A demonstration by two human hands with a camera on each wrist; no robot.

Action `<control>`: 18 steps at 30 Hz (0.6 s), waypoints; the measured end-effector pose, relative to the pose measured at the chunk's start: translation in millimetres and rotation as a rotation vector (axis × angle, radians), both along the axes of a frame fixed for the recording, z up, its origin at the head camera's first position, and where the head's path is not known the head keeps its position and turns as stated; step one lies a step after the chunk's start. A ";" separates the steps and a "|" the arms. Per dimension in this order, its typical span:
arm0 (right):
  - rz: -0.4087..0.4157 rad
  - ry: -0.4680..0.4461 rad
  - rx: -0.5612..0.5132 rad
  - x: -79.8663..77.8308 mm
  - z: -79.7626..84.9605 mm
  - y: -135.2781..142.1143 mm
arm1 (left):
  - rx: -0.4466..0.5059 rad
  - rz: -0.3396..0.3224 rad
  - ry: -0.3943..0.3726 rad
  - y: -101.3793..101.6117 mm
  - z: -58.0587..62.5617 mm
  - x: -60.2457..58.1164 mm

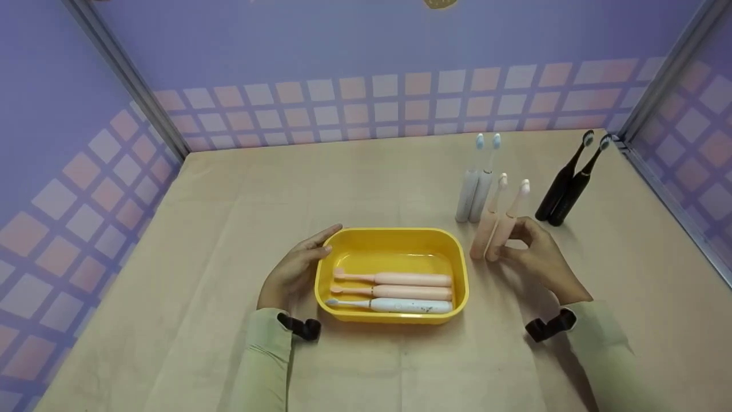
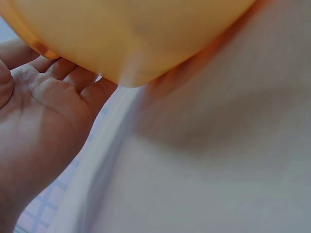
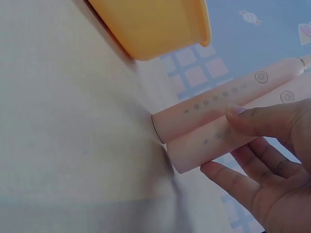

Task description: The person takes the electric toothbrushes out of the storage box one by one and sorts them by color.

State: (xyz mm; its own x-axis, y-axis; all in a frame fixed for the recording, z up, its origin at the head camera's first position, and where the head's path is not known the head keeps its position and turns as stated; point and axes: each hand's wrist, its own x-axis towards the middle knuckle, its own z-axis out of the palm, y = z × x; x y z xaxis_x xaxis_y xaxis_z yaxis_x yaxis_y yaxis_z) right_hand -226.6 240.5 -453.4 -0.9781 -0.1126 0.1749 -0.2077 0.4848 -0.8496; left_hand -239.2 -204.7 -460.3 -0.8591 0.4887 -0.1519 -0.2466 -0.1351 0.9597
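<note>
My left hand [image 1: 294, 266] holds the left end of a yellow plastic bin [image 1: 394, 232], thumb at the rim and fingers along the outer wall. Inside lie two pink electric toothbrushes [image 1: 414, 279] and one white electric toothbrush [image 1: 412, 305], heads to the left. Just right of the bin, two more pink toothbrushes stand upright side by side. My right hand [image 1: 537, 254] pinches the right-hand pink toothbrush [image 3: 209, 143] low on its handle, between thumb and fingers. Its neighbour, the other pink toothbrush [image 3: 214, 104], shows a power button and a row of marks.
Two white toothbrushes [image 1: 476, 191] stand upright behind the pink pair. Farther right stand two black toothbrushes [image 1: 566, 191], close together. A pale cloth covers the table [image 1: 257, 200], with purple tiled-pattern walls [image 1: 286, 46] at the back and sides.
</note>
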 end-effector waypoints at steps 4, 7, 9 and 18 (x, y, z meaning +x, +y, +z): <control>0.005 -0.002 -0.011 0.4 -0.7 -2.1 | -0.008 0.010 -0.003 0.0 0.0 -0.6; 0.008 0.003 -0.023 0.1 -1.5 -2.7 | -0.021 0.012 0.004 -0.2 -0.3 -0.9; 0.003 -0.021 -0.036 -0.4 -2.3 -2.6 | -0.013 0.010 -0.004 -0.2 -0.3 -0.6; -0.020 -0.101 -0.038 -1.6 -3.7 -2.6 | 0.004 -0.008 -0.016 -1.4 -1.7 -0.8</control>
